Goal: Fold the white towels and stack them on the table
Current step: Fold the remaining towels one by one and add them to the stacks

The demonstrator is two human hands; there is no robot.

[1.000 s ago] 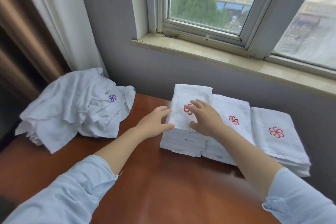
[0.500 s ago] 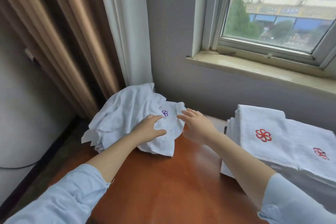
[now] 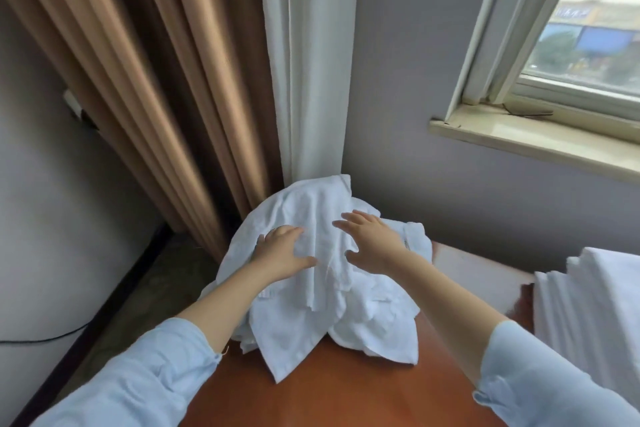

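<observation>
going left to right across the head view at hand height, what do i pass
grey wall → tan pleated curtain → left hand → right hand, both on the crumpled white towel pile → bare red-brown wooden table → stack of folded white towels

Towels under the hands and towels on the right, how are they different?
The crumpled pile is lumpy and messy; the folded stack lies in flat, neat layers. The left hand and right hand touch the crumpled pile; no hand is on the folded stack. Both are white and sit on the brown table.
</observation>
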